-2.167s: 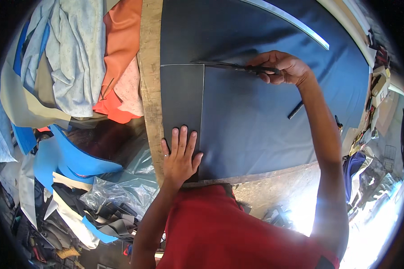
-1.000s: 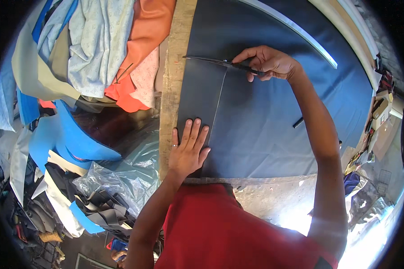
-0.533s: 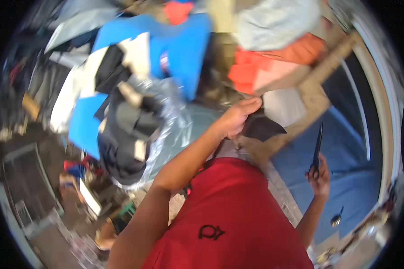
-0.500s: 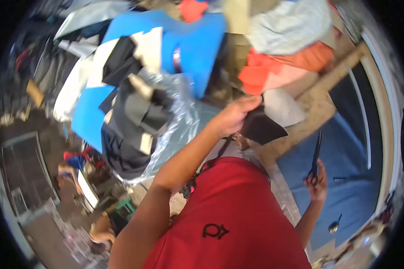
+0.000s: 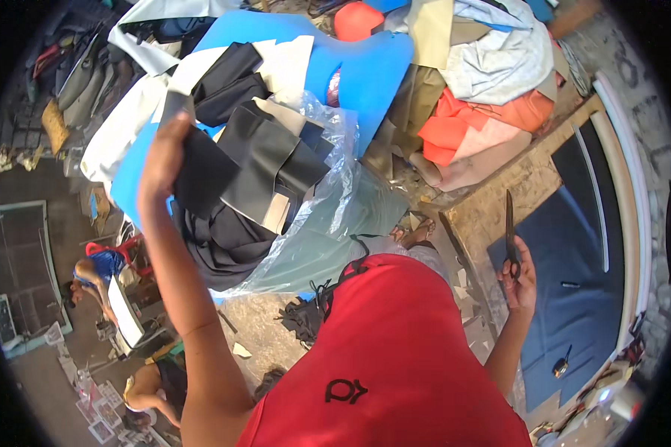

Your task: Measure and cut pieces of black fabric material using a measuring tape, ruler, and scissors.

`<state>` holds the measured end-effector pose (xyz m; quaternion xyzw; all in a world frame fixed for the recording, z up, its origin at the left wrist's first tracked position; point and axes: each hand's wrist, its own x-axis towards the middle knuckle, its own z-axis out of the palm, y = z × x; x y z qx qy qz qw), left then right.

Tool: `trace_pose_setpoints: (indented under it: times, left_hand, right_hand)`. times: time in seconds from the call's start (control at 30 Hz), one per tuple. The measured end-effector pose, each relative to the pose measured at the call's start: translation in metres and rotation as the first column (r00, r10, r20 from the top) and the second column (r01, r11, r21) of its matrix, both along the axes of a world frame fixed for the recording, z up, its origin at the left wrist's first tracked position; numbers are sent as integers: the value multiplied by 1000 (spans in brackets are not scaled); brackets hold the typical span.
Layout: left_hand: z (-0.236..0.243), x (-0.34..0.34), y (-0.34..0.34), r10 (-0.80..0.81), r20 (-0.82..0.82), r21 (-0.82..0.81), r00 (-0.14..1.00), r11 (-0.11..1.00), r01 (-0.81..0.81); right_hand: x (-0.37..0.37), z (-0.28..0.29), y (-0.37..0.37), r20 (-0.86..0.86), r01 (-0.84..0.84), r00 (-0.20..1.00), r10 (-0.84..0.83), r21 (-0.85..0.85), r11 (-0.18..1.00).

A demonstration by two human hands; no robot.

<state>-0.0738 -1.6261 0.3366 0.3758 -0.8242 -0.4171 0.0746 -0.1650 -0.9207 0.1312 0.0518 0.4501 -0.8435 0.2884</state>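
A messy workshop floor lies below, with a big heap of cloth and soft sheets in many colours; a bright blue sheet [image 5: 365,67] sits near the top, orange cloth [image 5: 477,123] lies to its right, and a clear plastic bag [image 5: 328,216] shines in the middle; black pieces [image 5: 268,156] are piled up by the bag; on the right a wooden table [image 5: 499,201] holds a wide dark blue sheet [image 5: 574,261], with a thin white strip [image 5: 593,201] lying along it; the left hand [image 5: 160,160] is held up high over the heap and is closed on a dark cut piece [image 5: 201,175], which hangs from the fingers just beside the black pieces; the right hand [image 5: 520,279] is low by the table edge and is closed around the handles of the scissors [image 5: 510,231], whose blades point up and look shut; the person wears a red shirt [image 5: 395,357]; far down on the left other people sit on the floor.
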Motion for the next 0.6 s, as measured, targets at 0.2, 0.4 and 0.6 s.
trace_pose_setpoints:
  times: [0.2,0.4,0.6]
  left_hand:
    - [-170,-12,28,-214,500,91,839,977,194]
    - [-133,-39,95,-299,185,-482,936,802,352]
    - [7,-86,336,-444,-894,50,63,41,998]
  right_hand:
    - [72,10,29,10,201,979,-203,83,976]
    - [159,15,58,33,458,887,-460,58,887]
    - [226,23,56,-13,705,709,-705,2,709]
